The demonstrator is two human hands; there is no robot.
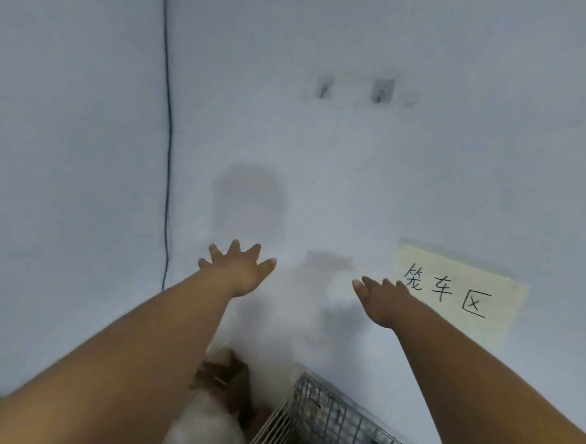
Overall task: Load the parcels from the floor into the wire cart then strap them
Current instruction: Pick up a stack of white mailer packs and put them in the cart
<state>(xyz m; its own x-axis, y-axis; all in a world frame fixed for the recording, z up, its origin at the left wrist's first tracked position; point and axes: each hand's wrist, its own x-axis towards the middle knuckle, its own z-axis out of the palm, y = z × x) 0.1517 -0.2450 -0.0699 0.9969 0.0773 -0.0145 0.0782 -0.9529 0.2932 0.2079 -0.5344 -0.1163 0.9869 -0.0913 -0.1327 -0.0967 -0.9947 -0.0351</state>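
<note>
Both my arms stretch forward toward a pale wall. My left hand [239, 270] has its fingers spread wide and holds nothing. My right hand [381, 296] is also empty, with fingers straight and pointing up and left. Low in the view, the wire cart [327, 419] shows a corner of its metal mesh. To its left lie brown cardboard parcels [227, 379] and a blurred white parcel [203, 429], partly hidden by my left forearm.
A paper sign [458, 293] with handwritten characters is stuck to the wall at right. Two small hooks [382, 90] sit higher up the wall. A thin dark cable [168, 138] runs down the wall at left.
</note>
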